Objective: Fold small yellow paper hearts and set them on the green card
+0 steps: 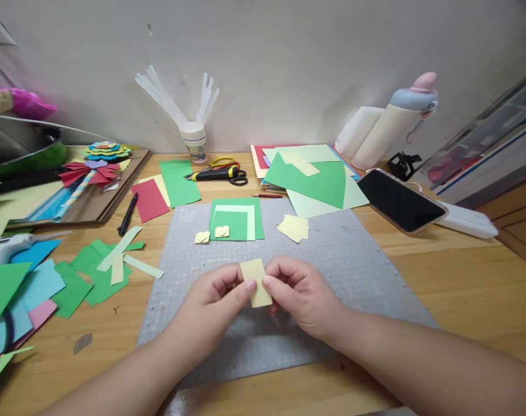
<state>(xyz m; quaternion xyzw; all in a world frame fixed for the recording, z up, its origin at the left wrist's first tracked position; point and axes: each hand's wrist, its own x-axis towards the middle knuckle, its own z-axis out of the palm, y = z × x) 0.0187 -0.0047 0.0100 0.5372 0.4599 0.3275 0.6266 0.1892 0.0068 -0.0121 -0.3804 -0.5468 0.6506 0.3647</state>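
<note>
Both hands hold one small pale yellow paper (256,277) above the grey cutting mat (193,341). My left hand (219,297) pinches its left side between thumb and fingers. On the right side, the thumb and curled fingers of my right hand (304,294) grip the same piece. Beyond them lie two small folded paper hearts (222,231), one on the corner of a green and pale green paper stack (257,222), the other just left of it. A little pile of cream paper squares (294,227) rests to the right.
Scissors (239,177), a yellow-black cutter (213,174) and a cup of straws (195,140) stand or lie at the back. Coloured sheets (310,185) lie back right, near a phone (402,199) and a bottle (386,127). Green scraps (100,271) cover the left.
</note>
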